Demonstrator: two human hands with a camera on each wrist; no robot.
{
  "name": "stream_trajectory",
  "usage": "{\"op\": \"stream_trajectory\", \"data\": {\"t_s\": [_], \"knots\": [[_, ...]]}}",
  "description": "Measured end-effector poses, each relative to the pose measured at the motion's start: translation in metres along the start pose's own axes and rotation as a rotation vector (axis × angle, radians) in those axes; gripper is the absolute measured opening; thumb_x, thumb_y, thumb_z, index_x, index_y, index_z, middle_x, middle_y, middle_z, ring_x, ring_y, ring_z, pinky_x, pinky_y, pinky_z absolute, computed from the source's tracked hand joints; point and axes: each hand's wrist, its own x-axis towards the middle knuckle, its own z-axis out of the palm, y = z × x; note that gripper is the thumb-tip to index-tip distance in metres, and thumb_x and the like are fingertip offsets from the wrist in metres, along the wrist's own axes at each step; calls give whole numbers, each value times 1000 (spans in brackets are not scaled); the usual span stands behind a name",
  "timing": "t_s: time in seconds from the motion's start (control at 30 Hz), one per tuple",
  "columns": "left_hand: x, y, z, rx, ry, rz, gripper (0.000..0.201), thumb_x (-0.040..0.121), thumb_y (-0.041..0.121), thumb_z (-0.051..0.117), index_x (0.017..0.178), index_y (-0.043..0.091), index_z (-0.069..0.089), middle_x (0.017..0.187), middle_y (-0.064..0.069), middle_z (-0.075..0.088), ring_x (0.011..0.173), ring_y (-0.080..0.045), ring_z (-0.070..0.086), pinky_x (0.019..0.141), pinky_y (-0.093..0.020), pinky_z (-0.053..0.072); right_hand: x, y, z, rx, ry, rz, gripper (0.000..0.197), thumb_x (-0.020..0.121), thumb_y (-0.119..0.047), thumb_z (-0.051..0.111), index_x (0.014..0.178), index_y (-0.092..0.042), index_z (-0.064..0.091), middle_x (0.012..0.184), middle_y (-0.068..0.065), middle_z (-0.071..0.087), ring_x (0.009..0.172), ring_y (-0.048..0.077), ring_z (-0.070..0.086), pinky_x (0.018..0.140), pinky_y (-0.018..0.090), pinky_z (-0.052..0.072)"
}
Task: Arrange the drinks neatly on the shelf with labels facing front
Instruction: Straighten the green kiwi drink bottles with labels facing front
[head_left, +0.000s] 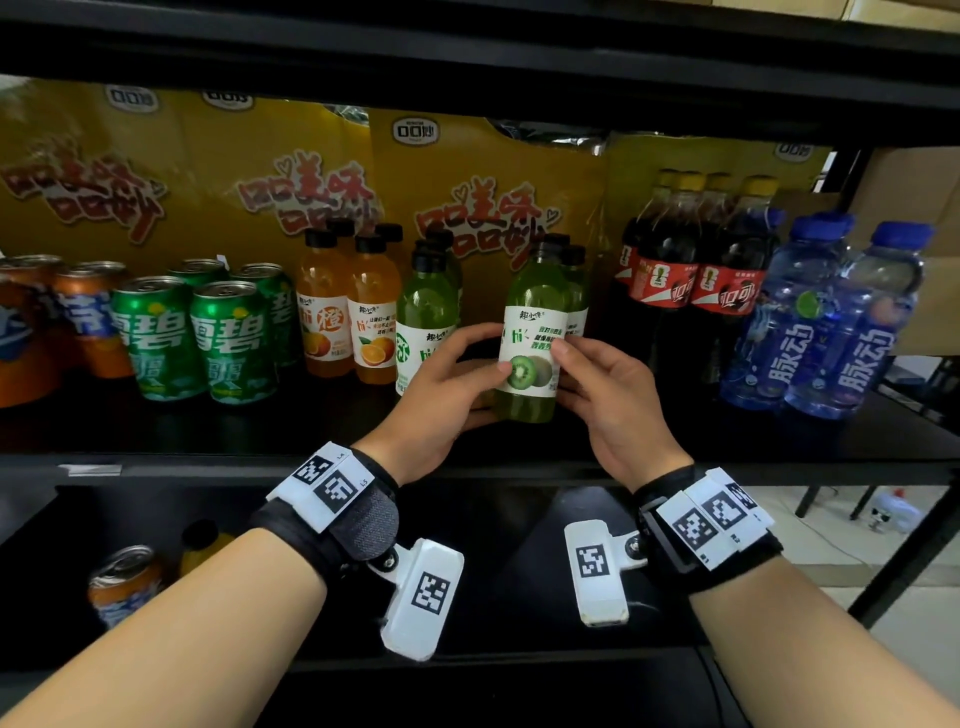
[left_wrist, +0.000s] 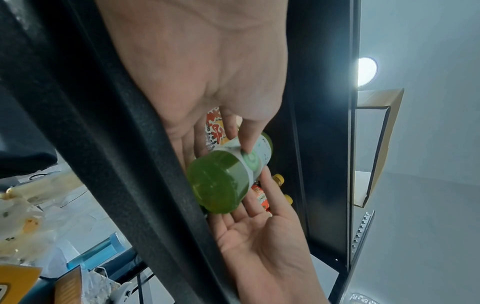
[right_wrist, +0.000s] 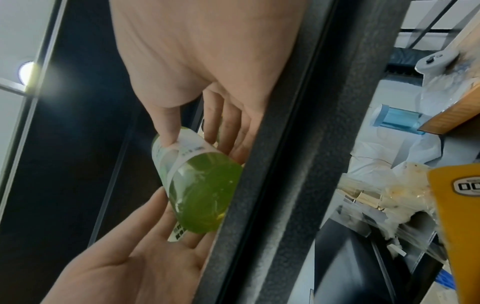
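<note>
Head view, bottle: the green kiwi bottle (head_left: 532, 338) stands upright near the front of the shelf (head_left: 208, 462), between the other green bottle (head_left: 426, 322) on its left and the cola bottles (head_left: 691, 270) on its right; its kiwi label faces front.
Head view, left hand: the left hand (head_left: 441, 400) curls round the bottle's left side, thumb tip on the label, probably to steady the bottle while it is turned.
Head view, right hand: the right hand (head_left: 608, 400) closes on the right side, thumb on the label edge; the two-sided hold suits twisting the bottle in place without tipping it.
Head view, neighbours: green cans (head_left: 197, 338), orange bottles (head_left: 348, 317) and blue bottles (head_left: 831, 332) stand in grouped rows, so the kiwi bottle likely belongs in line with its twin.

Left wrist view, grip: the left thumb presses the label from above while the fingers pass behind the bottle; the right palm lies below, its fingers cupping the base side.
Left wrist view, shelf edge: the dark shelf lip runs just beside the bottle's bottom.

Right wrist view, grip: the right thumb sits on the label and the fingers wrap behind; the left palm shows below, its fingers under the bottle's side.
Right wrist view, judgement: the label is nearly squared; what remains is a fine turn and lining the bottle up.
</note>
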Motion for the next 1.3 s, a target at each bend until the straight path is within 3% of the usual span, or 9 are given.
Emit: {"op": "stream_trajectory", "data": {"t_s": [0.23, 0.4, 0.57, 0.73, 0.87, 1.0, 1.07, 1.17, 1.3], "knots": [[-1, -3, 2, 86, -19, 48, 47, 95, 10, 69, 139, 21, 57, 121, -3, 74, 111, -18, 72, 90, -35, 61, -1, 0, 4, -87, 15, -47, 43, 73, -32, 84, 112, -15, 75, 111, 8, 79, 108, 24, 74, 89, 32, 59], [-2, 2, 9, 169, 5, 83, 37, 93, 17, 74, 128, 22, 65, 124, -7, 70, 117, -21, 68, 104, -43, 54, -5, -8, 8, -48, -4, -1, 25, 94, -15, 72, 118, -12, 72, 112, 11, 78, 106, 24, 75, 79, 27, 60], [-6, 20, 12, 30, -103, -112, 42, 99, 23, 66, 140, 18, 57, 129, -7, 71, 118, -22, 68, 101, -44, 56, -8, -17, 20, -72, -29, 62, 20, 103, -19, 61, 119, -11, 71, 112, 9, 78, 105, 21, 75, 80, 27, 61], [-10, 51, 8, -228, -157, -272, 40, 95, 22, 57, 132, 8, 61, 124, -16, 69, 103, -29, 71, 79, -43, 62, -1, -29, 26, -327, 61, -59, 27, 96, -39, 71, 100, -12, 72, 84, -8, 78, 79, 1, 73, 66, 13, 53], [-16, 66, 4, -312, -105, -335, 50, 94, 26, 65, 136, 2, 56, 127, -20, 62, 103, -33, 70, 75, -42, 65, 3, -37, 26, -380, 35, 29, 57, 81, -70, 63, 105, -19, 75, 99, 1, 80, 90, 11, 76, 72, 22, 57], [-19, 69, 6, -434, -69, -431, 74, 69, 42, 81, 131, 6, 63, 112, -23, 72, 90, -35, 76, 56, -35, 64, 1, -37, 29, -529, 49, 146, 81, 62, -91, 48, 96, -24, 78, 83, -3, 80, 70, 5, 74, 56, 19, 49], [-21, 66, 8, -404, -50, -464, 82, 59, 50, 81, 128, 10, 65, 95, -20, 75, 75, -30, 77, 49, -30, 61, 0, -32, 31, -571, 70, 188, 83, 67, -89, 43, 92, -18, 77, 78, 2, 79, 65, 10, 73, 63, 28, 48], [-20, 59, 12, -351, -44, -452, 74, 62, 55, 81, 123, 14, 68, 89, -17, 76, 73, -26, 77, 52, -29, 62, -4, -30, 31, -580, 104, 221, 68, 91, -77, 38, 97, -19, 73, 75, 1, 78, 62, 11, 73, 67, 32, 48], [-21, 52, 10, -188, -37, -384, 40, 84, 44, 78, 113, 19, 68, 94, -10, 77, 81, -24, 77, 61, -33, 62, -11, -40, 32, -438, 59, 275, 62, 97, -74, 38, 126, -27, 66, 108, 1, 79, 92, 17, 76, 82, 41, 59]]}}
